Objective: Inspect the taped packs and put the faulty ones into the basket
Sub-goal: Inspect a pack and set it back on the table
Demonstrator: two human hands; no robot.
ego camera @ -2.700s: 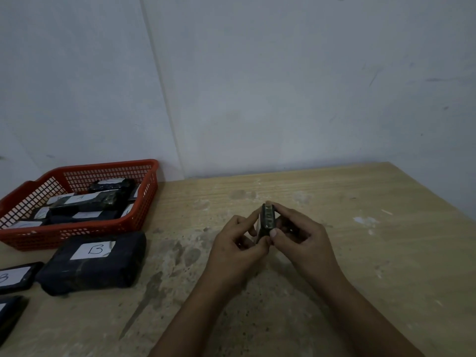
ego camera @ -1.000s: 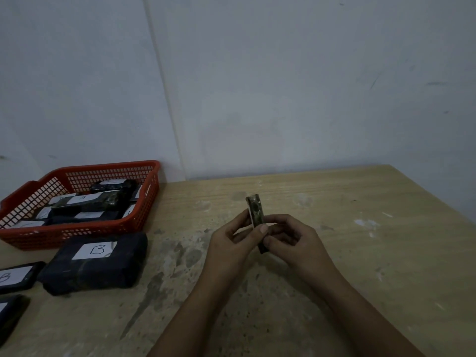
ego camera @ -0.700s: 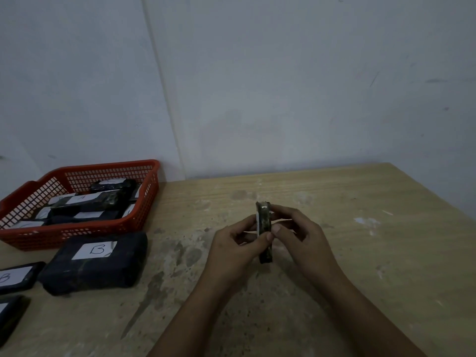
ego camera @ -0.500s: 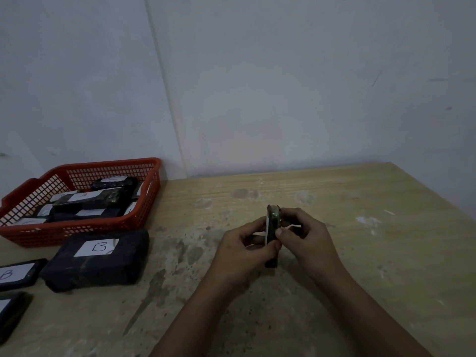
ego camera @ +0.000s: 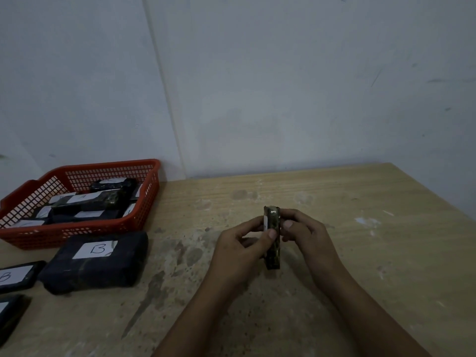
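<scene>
— What is the place like?

— A pale wooden table (ego camera: pixel 334 253), scuffed and blotched with dark stains, pushed into the corner of a plain whitish wall (ego camera: pixel 283 86); the light is dim.

— Count things for me, from the left.

— One red mesh basket (ego camera: pixel 77 230) at the far left, holding several dark taped packs (ego camera: pixel 90 202) with white labels, stacked so that I cannot give a firm number; their writing is too small to read. In front of it, on the table, three more lie loose: two cut off by the left edge, one (ego camera: pixel 18 275) with a label that looks like "B", the lowest (ego camera: pixel 10 313) unreadable; then a big pack (ego camera: pixel 95 261) just beside the basket, its label plainly "B".

— And the hands?

— Two, mid-table; the left hand (ego camera: pixel 239 248) and right hand (ego camera: pixel 306 235) both pinch one slim pack (ego camera: pixel 272 238) between thumb and fingers, held on edge above the table, well apart from the basket; a sliver of white label shows on its left face.
</scene>
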